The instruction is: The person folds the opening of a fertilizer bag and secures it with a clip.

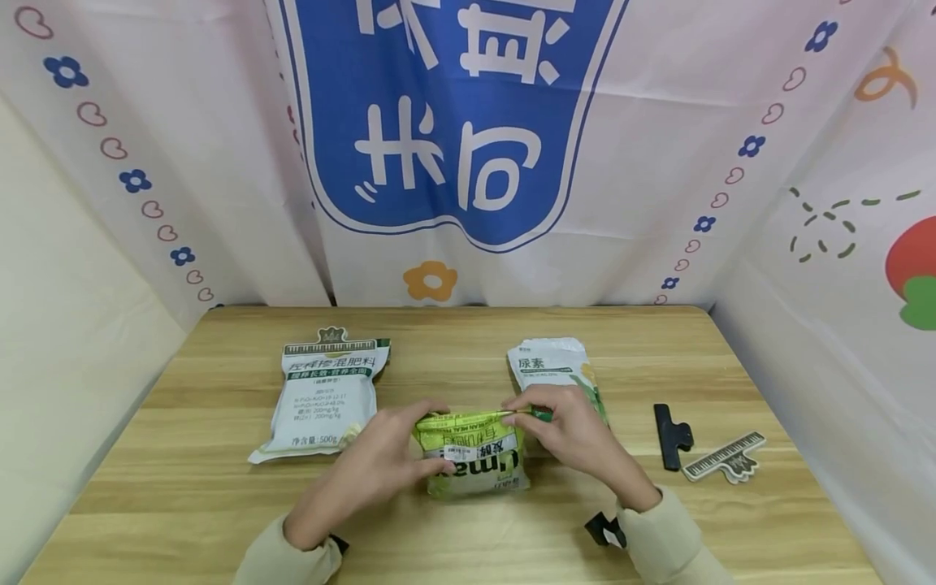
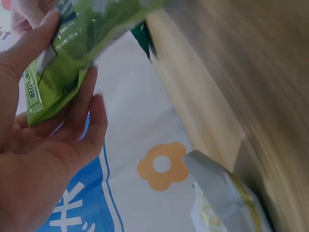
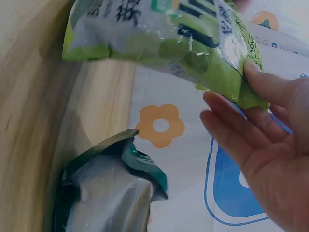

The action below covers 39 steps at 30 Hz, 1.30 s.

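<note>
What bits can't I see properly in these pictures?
Head view: part of the urea bag's lower half; the right hand is in front.
Head view: the top of the blue backdrop logo; the picture's edge cuts it off.
Head view: crest markings on the loose piano-key clip; too small.
Left wrist view: one end of the soybean meal fertilizer bag; top edge cuts it.

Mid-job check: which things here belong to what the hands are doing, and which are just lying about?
In the job:
green bag, held by the left hand and right hand

Lying about, it seems:
left white bag, with an attached clip along its top
right white bag, beyond the right hand
black clip and loose keyboard-patterned clip, untouched, perhaps for later
</note>
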Motion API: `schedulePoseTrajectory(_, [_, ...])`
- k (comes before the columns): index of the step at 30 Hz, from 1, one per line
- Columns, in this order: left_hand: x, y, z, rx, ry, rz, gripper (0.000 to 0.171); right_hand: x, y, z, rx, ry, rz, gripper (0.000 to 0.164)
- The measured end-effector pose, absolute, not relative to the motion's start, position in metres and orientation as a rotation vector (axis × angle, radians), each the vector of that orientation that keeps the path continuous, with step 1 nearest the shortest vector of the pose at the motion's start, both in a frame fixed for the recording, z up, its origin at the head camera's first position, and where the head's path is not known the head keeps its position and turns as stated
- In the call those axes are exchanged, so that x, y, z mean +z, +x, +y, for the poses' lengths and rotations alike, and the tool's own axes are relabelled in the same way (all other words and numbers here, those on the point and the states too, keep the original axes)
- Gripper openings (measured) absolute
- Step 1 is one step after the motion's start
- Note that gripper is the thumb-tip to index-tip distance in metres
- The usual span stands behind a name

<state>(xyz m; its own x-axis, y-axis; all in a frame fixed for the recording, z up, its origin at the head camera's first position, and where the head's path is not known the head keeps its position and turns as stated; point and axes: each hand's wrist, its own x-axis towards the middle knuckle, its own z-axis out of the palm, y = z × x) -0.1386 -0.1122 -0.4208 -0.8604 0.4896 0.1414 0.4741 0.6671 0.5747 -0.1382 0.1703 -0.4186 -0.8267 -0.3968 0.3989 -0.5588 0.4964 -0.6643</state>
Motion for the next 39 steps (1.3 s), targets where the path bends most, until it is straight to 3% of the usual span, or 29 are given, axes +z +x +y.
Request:
schedulePoseTrajectory(11, [-0.421, -0.141, -0.110, 0.873, 0.983, 3.019, 0.064, -0.415, -0.139, 0.171, 1.210, 0.900, -2.589, 0.014])
schedulePoseTrajectory(18, [-0.420, -0.137, -0.102, 0.956, 0.848, 2.897, 0.064, -0.413, -0.138, 0.175, 1.186, 0.919, -2.670, 0.020])
schedulePoseTrajectory(26, [-0.430, -0.143, -0.100, 1.146, 0.716, 2.710, 0.063, -0.411, -0.137, 0.175, 1.246, 0.904, -2.653, 0.014])
schedulePoseTrajectory(39, [-0.433, -0.146, -0.099, 1.225, 0.934, 2.775, 0.054, -0.413, -0.140, 0.181, 1.265, 0.942, -2.638, 0.010])
